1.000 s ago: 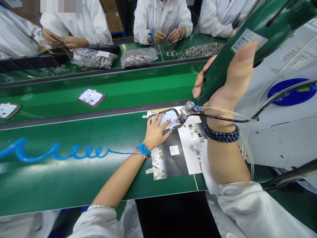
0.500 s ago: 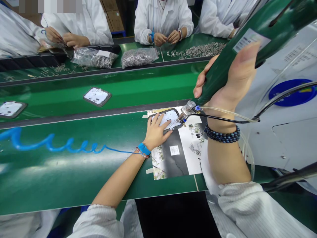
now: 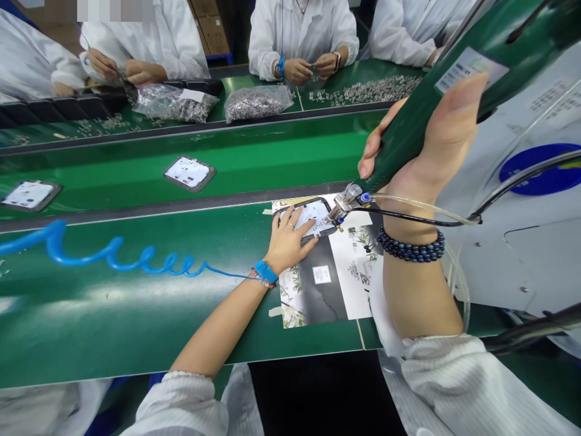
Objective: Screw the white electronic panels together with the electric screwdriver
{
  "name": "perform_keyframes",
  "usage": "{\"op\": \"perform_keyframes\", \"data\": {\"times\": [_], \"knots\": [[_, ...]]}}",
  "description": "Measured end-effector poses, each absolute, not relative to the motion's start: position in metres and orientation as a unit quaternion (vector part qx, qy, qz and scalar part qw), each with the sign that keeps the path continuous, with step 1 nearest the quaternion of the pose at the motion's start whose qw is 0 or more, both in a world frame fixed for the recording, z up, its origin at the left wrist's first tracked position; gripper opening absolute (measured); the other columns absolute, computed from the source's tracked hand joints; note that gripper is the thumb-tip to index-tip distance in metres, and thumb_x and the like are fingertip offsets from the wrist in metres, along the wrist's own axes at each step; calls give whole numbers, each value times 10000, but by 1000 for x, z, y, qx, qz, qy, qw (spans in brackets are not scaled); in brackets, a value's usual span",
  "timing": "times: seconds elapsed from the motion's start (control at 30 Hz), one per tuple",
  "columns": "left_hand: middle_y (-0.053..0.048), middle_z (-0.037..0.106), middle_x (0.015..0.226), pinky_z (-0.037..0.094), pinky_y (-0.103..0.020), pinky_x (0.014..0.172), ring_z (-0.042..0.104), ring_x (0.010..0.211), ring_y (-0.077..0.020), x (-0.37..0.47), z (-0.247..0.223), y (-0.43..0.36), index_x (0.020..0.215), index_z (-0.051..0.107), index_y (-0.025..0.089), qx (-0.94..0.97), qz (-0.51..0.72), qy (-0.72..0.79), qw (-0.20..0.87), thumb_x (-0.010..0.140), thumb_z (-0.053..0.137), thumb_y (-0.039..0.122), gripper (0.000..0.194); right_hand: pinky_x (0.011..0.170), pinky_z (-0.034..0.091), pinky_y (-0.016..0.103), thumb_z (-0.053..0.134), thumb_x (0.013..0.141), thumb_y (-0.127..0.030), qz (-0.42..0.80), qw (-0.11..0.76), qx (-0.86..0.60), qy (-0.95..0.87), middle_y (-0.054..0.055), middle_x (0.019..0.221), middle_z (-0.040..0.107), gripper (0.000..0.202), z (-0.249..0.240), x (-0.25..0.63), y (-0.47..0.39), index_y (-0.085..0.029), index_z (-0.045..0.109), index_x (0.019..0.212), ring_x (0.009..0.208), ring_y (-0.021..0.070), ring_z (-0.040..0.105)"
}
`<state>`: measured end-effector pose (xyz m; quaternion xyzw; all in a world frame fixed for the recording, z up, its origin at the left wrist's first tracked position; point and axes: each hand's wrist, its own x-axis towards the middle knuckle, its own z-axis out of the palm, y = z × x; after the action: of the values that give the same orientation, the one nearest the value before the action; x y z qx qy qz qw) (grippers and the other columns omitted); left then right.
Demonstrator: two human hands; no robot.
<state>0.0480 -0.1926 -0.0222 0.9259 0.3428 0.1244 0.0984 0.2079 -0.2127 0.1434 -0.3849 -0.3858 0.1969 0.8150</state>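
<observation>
My right hand (image 3: pixel 431 139) is wrapped round a thick green tool (image 3: pixel 408 130) with a label on its body. The metal tip (image 3: pixel 344 203) of the tool meets the right end of a dark-framed panel with a white face (image 3: pixel 319 211). Across the left part of that panel lies my left hand (image 3: pixel 290 239), flat with its fingers spread. Beneath both is a printed sheet (image 3: pixel 338 297) taped to the green table (image 3: pixel 136 321). The exact contact point of the tip is too small to tell.
Two similar panels (image 3: pixel 189 173) (image 3: pixel 31 195) lie on the green belt (image 3: pixel 254 151). A coiled blue cord (image 3: pixel 149 260) runs to my left wrist. Bags of small metal parts (image 3: pixel 258 103) stand beyond the belt, near other people's hands. Hoses (image 3: pixel 422 212) trail right past a white machine (image 3: pixel 499 260).
Both panels on the belt have shifted slightly to the right. The blue cord has swung a little. My hands and the tool have hardly moved.
</observation>
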Motion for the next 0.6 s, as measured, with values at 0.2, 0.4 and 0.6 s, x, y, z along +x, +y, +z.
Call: {"op": "perform_keyframes", "data": {"times": [0.2, 0.4, 0.6], "knots": [[-132, 444, 1546, 258, -618, 1173, 322, 1468, -388, 48, -24, -192, 1357, 631, 282, 926, 128, 343, 90, 953, 570, 491, 459, 293, 302, 225, 713, 677, -678, 216, 815, -388, -372, -13, 481, 511, 545, 141, 209, -209, -170, 532, 597, 365, 111, 472], [-137, 449, 1541, 265, -626, 1167, 330, 1463, -388, 47, -26, -192, 1348, 636, 271, 927, 137, 339, 88, 948, 580, 488, 459, 313, 276, 187, 587, 809, -706, 211, 786, -396, -425, -17, 483, 496, 606, 134, 206, -209, -164, 484, 559, 363, 81, 472], [-142, 471, 1525, 280, -613, 1176, 352, 1457, -379, 45, -26, -189, 1357, 625, 243, 927, 157, 320, 115, 949, 580, 482, 474, 501, 475, 197, 506, 873, -708, 258, 749, -446, -417, -6, 729, 565, 558, 141, 237, -229, -161, 615, 863, 594, 90, 604]]}}
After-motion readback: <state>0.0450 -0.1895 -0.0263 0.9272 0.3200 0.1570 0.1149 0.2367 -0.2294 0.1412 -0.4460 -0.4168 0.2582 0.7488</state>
